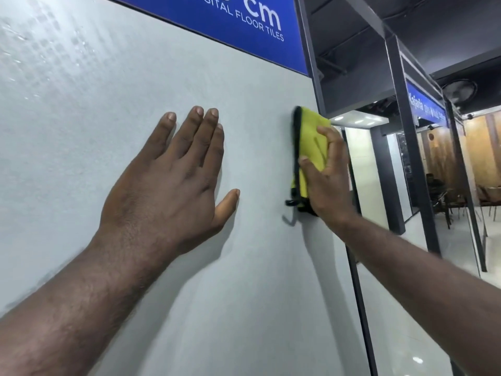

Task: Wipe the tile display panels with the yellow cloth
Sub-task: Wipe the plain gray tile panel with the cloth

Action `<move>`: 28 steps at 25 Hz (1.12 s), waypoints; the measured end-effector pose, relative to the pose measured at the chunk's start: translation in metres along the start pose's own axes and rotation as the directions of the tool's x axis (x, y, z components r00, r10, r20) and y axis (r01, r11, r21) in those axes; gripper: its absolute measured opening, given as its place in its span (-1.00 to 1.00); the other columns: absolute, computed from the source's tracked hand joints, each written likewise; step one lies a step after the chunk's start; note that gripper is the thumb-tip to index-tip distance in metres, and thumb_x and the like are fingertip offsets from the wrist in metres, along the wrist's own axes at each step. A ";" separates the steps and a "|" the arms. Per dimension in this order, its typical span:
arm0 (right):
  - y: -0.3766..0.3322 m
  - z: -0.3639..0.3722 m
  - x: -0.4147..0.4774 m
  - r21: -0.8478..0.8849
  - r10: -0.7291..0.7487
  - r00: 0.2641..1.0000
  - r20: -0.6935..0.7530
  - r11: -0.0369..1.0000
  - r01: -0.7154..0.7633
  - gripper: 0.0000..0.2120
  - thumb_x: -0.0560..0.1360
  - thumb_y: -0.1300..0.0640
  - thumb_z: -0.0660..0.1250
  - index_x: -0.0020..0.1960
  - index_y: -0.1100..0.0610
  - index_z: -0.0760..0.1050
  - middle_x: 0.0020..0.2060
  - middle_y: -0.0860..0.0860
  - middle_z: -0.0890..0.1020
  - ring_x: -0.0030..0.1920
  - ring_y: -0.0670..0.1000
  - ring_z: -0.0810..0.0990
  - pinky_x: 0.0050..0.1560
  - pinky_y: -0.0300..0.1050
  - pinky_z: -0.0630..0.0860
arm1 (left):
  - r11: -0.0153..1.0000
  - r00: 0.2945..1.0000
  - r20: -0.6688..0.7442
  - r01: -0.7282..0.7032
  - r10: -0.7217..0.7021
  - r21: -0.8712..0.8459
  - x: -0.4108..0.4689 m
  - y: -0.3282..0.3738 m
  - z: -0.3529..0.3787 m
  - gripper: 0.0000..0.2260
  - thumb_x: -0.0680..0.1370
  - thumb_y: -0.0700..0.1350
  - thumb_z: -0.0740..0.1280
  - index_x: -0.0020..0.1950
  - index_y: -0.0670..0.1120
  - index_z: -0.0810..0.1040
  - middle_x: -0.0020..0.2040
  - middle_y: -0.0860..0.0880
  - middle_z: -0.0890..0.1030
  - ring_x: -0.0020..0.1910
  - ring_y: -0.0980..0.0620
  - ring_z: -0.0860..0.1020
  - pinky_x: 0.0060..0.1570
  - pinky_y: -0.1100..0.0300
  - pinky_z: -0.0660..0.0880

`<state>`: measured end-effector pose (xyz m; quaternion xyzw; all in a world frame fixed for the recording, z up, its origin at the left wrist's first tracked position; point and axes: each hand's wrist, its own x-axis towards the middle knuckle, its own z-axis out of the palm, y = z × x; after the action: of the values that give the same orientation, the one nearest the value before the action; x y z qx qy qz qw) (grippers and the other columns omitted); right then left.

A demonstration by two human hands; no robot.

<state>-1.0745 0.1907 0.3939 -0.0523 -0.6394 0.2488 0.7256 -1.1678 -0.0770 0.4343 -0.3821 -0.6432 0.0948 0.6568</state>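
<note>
A large pale grey tile display panel [113, 85] fills most of the view. My left hand [173, 175] lies flat on it near the middle, fingers straight and spread. My right hand [329, 180] presses a folded yellow cloth [311, 137] with a dark edge against the panel close to its right edge, fingers laid over the cloth. A dark loop hangs from the cloth's lower corner.
A blue sign [244, 28] reading "DIGITAL FLOOR TILES" runs above the panel. Dark metal frame posts [406, 147] stand to the right, with more display panels, a glossy white floor [412, 343] and chairs [444, 202] beyond.
</note>
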 end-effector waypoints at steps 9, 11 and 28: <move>-0.003 -0.001 -0.040 -0.178 -0.183 0.934 0.307 0.953 0.246 -0.49 0.77 -0.01 0.15 0.68 -0.14 0.15 0.68 -0.19 0.06 0.66 -0.21 -0.14 0.68 -0.12 -0.10 | 1.000 0.998 -0.057 0.000 -0.001 -0.023 0.003 0.001 0.005 -0.13 0.66 0.35 -0.13 0.74 -0.29 0.05 0.76 -0.24 0.05 0.75 -0.20 0.05 0.72 -0.18 -0.08; 0.029 -0.007 -0.020 -0.190 -0.142 0.968 0.209 0.965 0.182 -0.48 0.76 -0.07 0.06 0.70 -0.11 0.09 0.70 -0.10 0.03 0.65 -0.22 -0.16 0.68 0.07 -0.11 | 1.000 0.999 -0.052 -0.009 0.007 -0.023 0.003 0.000 0.006 -0.12 0.66 0.36 -0.13 0.74 -0.29 0.03 0.76 -0.24 0.05 0.75 -0.20 0.05 0.72 -0.19 -0.08; 0.033 -0.013 -0.166 -0.014 0.155 0.959 0.236 0.988 -0.156 -0.43 0.74 -0.10 0.17 0.69 -0.20 0.07 0.66 -0.15 -0.31 0.68 -0.05 -0.31 0.65 0.30 -0.01 | 0.907 0.912 0.053 -0.397 0.407 -0.139 -0.030 0.069 0.021 -0.19 0.71 0.31 -0.13 0.75 -0.26 -0.05 0.76 -0.23 -0.05 0.76 -0.17 -0.05 0.71 -0.19 0.00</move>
<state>-1.0820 0.1517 0.2291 -0.0705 -0.7147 0.3108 0.6226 -1.1668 -0.0399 0.3652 -0.5425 -0.5814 0.2029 0.5714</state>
